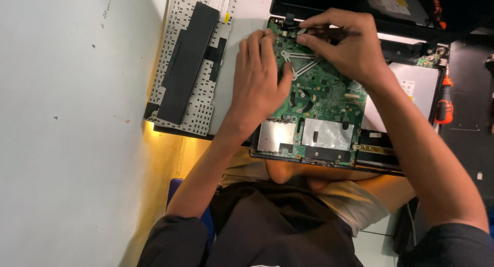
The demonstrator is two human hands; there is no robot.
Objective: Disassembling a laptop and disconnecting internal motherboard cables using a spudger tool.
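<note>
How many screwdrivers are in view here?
1 for certain: an orange-handled screwdriver lies at the right, beside the laptop base. The right hand holds a dark thin tool, possibly another.

The head camera looks steeply down, close over lap and workbench (77, 118).

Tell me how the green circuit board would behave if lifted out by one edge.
The green circuit board is thin and flat, so probably stiff but slightly bendy, and light. Its bare small parts and metal shields look fragile under pressure. The left hand rests on it, which suggests it could shift if pushed.
</note>
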